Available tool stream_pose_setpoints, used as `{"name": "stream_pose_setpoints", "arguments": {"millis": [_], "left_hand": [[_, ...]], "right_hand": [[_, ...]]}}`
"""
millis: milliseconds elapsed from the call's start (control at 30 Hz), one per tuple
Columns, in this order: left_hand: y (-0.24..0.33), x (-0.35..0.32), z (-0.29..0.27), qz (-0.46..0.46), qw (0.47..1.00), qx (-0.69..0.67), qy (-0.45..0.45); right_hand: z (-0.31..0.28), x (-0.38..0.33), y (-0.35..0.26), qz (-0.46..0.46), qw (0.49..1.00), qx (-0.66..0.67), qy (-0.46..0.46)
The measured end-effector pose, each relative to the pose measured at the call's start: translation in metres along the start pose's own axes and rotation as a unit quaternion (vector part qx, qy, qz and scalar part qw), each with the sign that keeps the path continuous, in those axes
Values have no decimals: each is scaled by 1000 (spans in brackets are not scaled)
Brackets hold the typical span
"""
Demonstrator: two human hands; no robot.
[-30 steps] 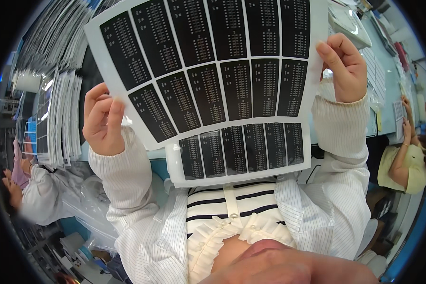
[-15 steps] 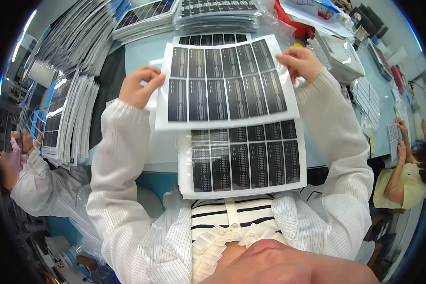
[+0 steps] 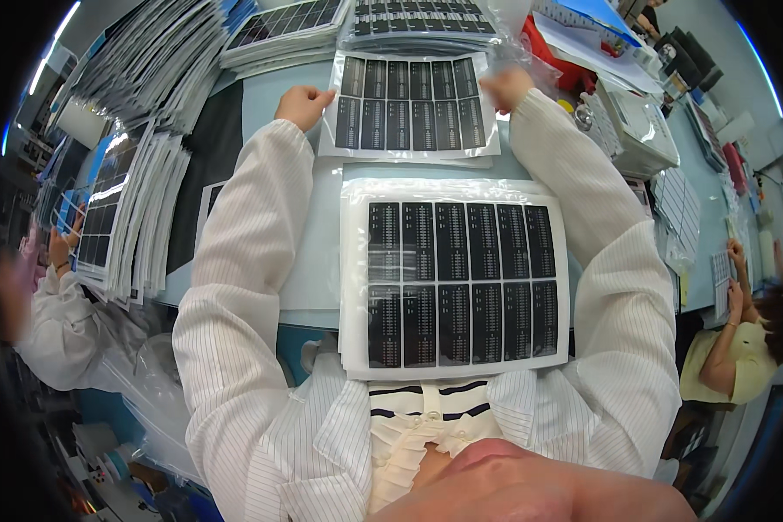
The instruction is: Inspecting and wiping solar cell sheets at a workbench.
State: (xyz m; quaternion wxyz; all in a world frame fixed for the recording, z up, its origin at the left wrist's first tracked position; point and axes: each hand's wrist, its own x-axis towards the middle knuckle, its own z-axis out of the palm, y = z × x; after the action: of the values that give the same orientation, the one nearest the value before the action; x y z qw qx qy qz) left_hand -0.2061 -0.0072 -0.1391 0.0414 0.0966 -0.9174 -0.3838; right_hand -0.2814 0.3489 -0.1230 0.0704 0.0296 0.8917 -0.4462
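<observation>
A white sheet of black label strips [image 3: 409, 109] lies flat on the pale blue table, far from me. My left hand [image 3: 303, 104] pinches its left edge and my right hand [image 3: 506, 87] holds its upper right corner. Both arms are stretched forward in white striped sleeves. Closer to me, between my forearms, sits a thick stack of the same label sheets [image 3: 458, 283] in a clear wrap, untouched.
Fanned piles of label sheets [image 3: 139, 204] line the left side, and more stacks [image 3: 418, 17] sit at the far edge. A white machine [image 3: 639, 126] stands at the right. One person [image 3: 43, 296] works at my left and another [image 3: 739, 339] at my right.
The sheet I held up close to my face has gone down and forward onto the table beyond the stack. Both hands moved away from me with it.
</observation>
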Motion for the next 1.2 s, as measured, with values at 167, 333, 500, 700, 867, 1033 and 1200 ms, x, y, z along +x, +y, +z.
{"name": "stream_pose_setpoints", "arguments": {"millis": [167,333,500,700,867,1033,1200], "left_hand": [[-10,-2,5,-3,998,54,-14],[-11,-10,8,4,996,93,-15],[4,-16,8,-6,997,69,25],[21,-60,-3,-21,989,126,-69],[27,-87,-4,35,979,182,-88],[17,-84,-2,26,985,148,-82],[4,-92,-7,45,976,202,-75]], "right_hand": [[-1,-3,12,34,999,6,-14],[5,-12,23,30,999,-10,-9],[13,-14,14,35,999,-23,9],[4,-56,22,-83,967,-235,-52],[12,-90,32,-235,911,-324,-101],[19,-96,20,-217,927,-295,-81],[20,-97,18,-193,934,-284,-97]]}}
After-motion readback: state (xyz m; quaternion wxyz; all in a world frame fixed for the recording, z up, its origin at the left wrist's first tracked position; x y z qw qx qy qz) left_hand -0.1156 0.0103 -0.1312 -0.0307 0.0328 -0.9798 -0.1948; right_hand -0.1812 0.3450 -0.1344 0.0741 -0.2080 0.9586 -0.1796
